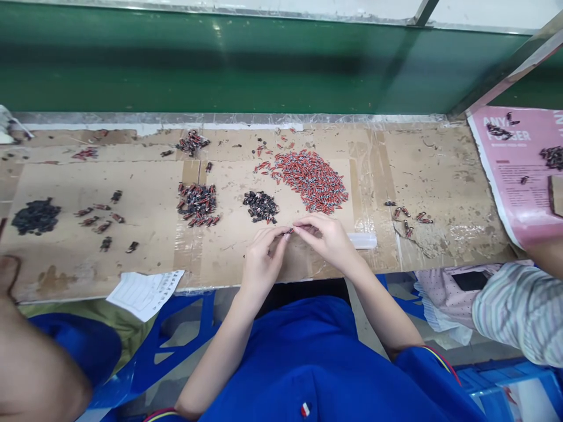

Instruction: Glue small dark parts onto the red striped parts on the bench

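Note:
My left hand (265, 253) and my right hand (324, 237) meet over the bench's front half, fingertips pinched close together. Between them is a small red and dark part (289, 231), mostly covered by the fingers; its exact kind is too small to make out. Just beyond lies a pile of small black parts (260, 207). Farther back and to the right spreads a large heap of small red parts with silvery ends (314, 181). Left of my hands sits a pile of joined red-and-black pieces (197, 204).
Cardboard (237, 252) covers the bench. A clear plastic tube (362, 240) lies right of my hands. At far left is another black pile (37, 217). A paper sheet (145, 292) overhangs the front edge. Co-workers' arms (30, 351) flank me; a green panel (220, 64) stands behind.

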